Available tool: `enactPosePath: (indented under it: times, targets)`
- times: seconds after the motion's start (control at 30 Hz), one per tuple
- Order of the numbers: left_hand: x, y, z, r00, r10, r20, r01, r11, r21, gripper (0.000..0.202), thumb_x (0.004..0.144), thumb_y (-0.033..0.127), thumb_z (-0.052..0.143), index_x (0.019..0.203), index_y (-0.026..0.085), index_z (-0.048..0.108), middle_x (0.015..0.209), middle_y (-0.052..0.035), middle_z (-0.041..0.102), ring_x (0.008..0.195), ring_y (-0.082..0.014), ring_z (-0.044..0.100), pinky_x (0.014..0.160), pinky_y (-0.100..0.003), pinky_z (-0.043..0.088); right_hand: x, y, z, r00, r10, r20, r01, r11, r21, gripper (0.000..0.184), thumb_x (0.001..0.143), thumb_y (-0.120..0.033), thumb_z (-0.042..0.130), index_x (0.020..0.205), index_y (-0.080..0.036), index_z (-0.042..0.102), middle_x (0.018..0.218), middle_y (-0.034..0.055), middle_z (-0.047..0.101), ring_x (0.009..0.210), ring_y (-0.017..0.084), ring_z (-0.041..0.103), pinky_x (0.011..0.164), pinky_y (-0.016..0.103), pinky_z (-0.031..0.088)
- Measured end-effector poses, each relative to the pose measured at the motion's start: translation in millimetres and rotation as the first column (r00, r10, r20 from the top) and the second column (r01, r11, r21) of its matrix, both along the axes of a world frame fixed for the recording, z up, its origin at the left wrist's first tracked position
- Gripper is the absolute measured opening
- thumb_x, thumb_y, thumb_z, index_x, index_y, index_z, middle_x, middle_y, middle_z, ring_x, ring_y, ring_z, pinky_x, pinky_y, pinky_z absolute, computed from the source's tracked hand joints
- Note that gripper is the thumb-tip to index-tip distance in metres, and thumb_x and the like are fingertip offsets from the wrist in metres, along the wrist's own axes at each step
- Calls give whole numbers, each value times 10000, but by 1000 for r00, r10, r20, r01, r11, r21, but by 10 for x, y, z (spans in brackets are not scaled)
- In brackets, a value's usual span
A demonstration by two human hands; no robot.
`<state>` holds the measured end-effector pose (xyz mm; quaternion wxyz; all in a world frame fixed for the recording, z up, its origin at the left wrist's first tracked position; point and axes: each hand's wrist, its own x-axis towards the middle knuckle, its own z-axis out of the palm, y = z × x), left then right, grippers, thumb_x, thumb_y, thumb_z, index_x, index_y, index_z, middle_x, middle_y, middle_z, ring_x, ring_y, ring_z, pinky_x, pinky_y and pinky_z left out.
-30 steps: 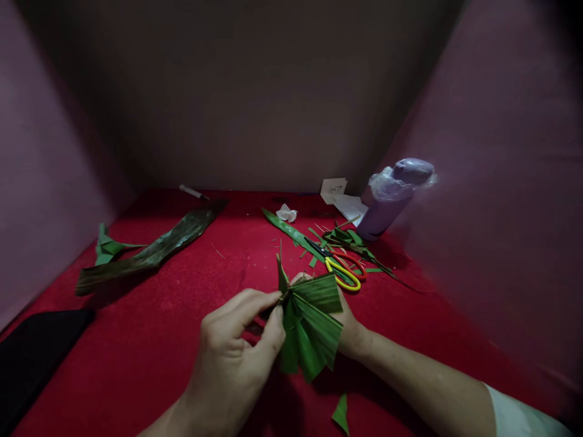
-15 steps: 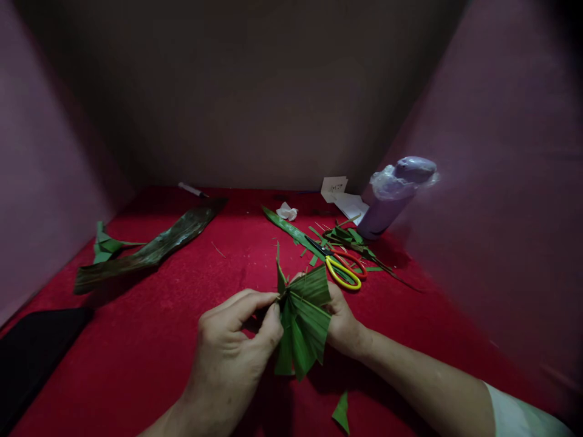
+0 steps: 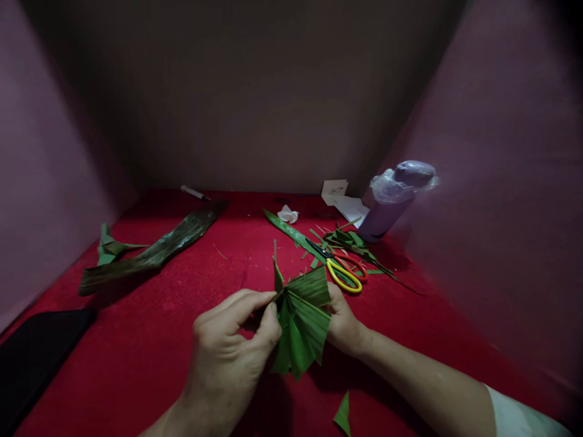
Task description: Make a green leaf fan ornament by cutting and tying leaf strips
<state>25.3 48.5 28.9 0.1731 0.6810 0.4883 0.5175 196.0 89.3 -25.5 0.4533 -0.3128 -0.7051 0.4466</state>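
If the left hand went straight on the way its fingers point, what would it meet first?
The pleated green leaf, whose gathered end the left hand pinches. Beyond it, probably the right hand, though depth behind the leaf is unclear.

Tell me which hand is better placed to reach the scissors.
Probably the right hand: the scissors lie just beyond it, while the left hand is farther away, pinching the gathered end of the leaf fan.

Purple container (image 3: pixel 382 223), clear plastic (image 3: pixel 387 188) around top, near white card (image 3: pixel 333 190); crumpled white scrap (image 3: pixel 287 214); flat black object (image 3: pixel 40 352), left edge.
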Motion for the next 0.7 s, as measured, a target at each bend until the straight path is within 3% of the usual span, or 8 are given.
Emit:
enactPosePath:
  times: [0.23,0.5,0.7]
  targets:
    - [-10,-1,-21,999,-44,-31,46,997,61,92,742,122,600,772,155,681,627,-6,623,571,-121,608,540,-216,504,-16,-63,71,997,59,-53,-64,993,-99,236,812,-378,562,682,-182,543,680,11,524,624,127,483,568,230,432]
    - [-2,-4,2,996,-83,-18,84,993,80,85,734,110,607,753,135,686,621,-14,627,556,-117,609,531,-207,503,-13,-44,27,998,1,-56,-2,1000,-20,213,794,-410,589,790,-198,609,776,42,587,737,171,541,699,286,472]
    - [10,12,18,999,-54,5,54,997,50,83,733,117,613,760,139,689,616,-3,628,567,-111,618,545,-192,514,6,-15,35,998,-55,-19,55,998,15,217,804,-389,578,721,-189,595,711,31,557,677,157,526,642,272,461]
